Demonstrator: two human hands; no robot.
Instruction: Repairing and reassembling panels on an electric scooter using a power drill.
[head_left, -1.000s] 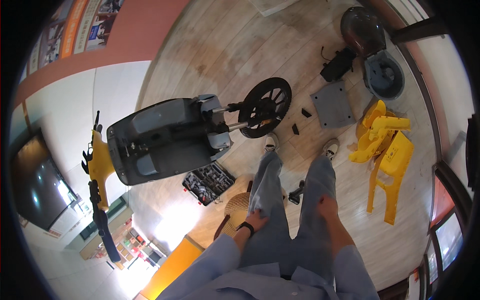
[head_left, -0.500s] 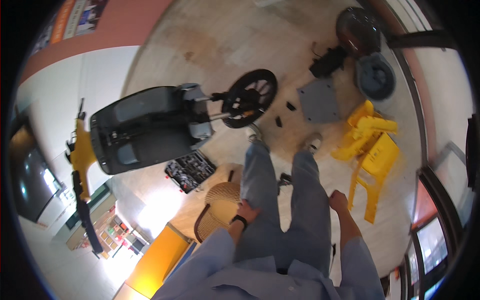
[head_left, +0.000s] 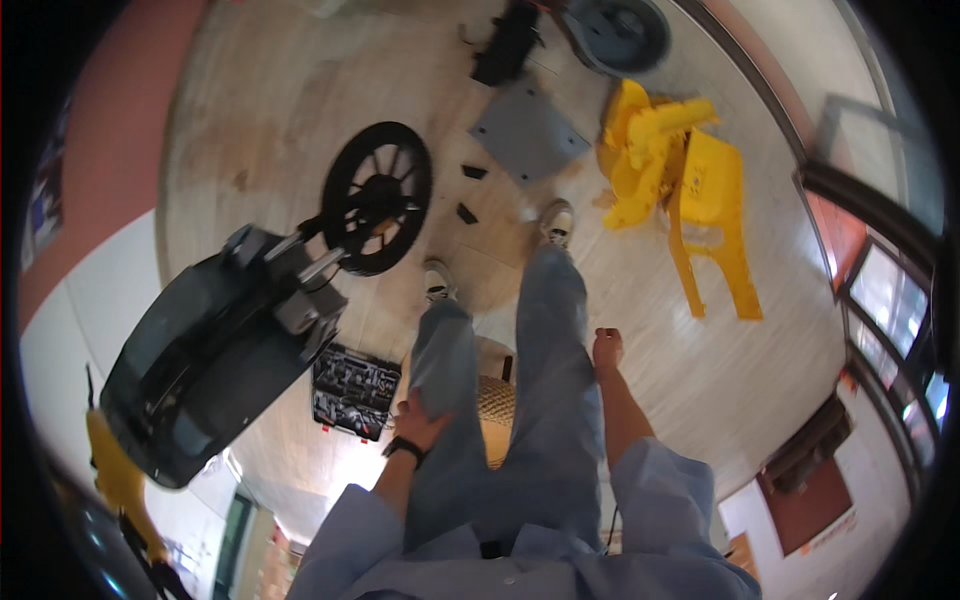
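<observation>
My left hand [head_left: 422, 424], below a black wristband, rests on my left thigh with its fingers laid against the trousers. Beside my right leg hangs my right hand [head_left: 607, 348], its fingers curled in; I see nothing in it. A partly stripped scooter [head_left: 215, 350] with a dark body stands to the left. Its black spoked wheel [head_left: 377, 198] points toward the middle of the floor, and its yellow handlebar part [head_left: 118, 470] is at the lower left. Next to my left hand lies an open black tool case [head_left: 355, 390] with several tools in it.
Yellow body panels [head_left: 715, 185] lie on the floor to the right. Farther off are a grey flat plate [head_left: 528, 130], a black part [head_left: 507, 45] and a grey tub-like part [head_left: 620, 35]. Two small black pieces [head_left: 467, 213] lie before my feet. A woven stool [head_left: 496, 400] shows between my legs.
My view has turned and shifted, so the scooter appears lower left and the yellow panels higher up. My feet have stepped. The left hand stays on the thigh; the right hangs at my side.
</observation>
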